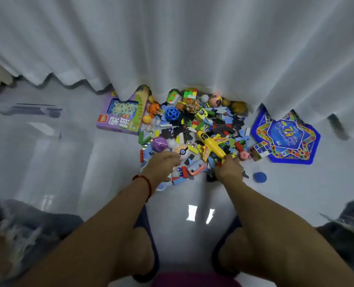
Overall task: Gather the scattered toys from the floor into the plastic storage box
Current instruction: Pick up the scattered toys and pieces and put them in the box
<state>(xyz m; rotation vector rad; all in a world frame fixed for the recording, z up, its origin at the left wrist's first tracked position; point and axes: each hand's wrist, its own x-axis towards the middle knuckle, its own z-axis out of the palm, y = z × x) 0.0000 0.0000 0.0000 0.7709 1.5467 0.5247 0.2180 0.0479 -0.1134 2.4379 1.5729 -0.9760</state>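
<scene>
A dense pile of scattered toys (194, 129) lies on a pale glossy floor (286, 193), pushed against the hem of a white curtain (182, 42). The storage box cannot be made out. In the pile: one yellow toy aeroplane (212, 145), one blue ball with holes (172, 114), one purple ball (159, 143), one orange animal figure (154, 109), one multicoloured puzzle cube (190, 93) near the curtain, and many small blocks and flat foam pieces, too jumbled to count. One purple boxed game (121, 117) lies flat at the pile's left edge. One blue star-shaped game board (286, 137) lies to the right, with a second puzzle cube (261, 150) just beside it. One blue disc (259, 177) sits alone, apart from the pile.

The left hand (161, 165), a red string on its wrist, rests curled on the pile's near edge; what it grips cannot be told. The right hand (229, 168) is closed at the aeroplane's tail end, among small pieces. Two slippered feet stand below.
</scene>
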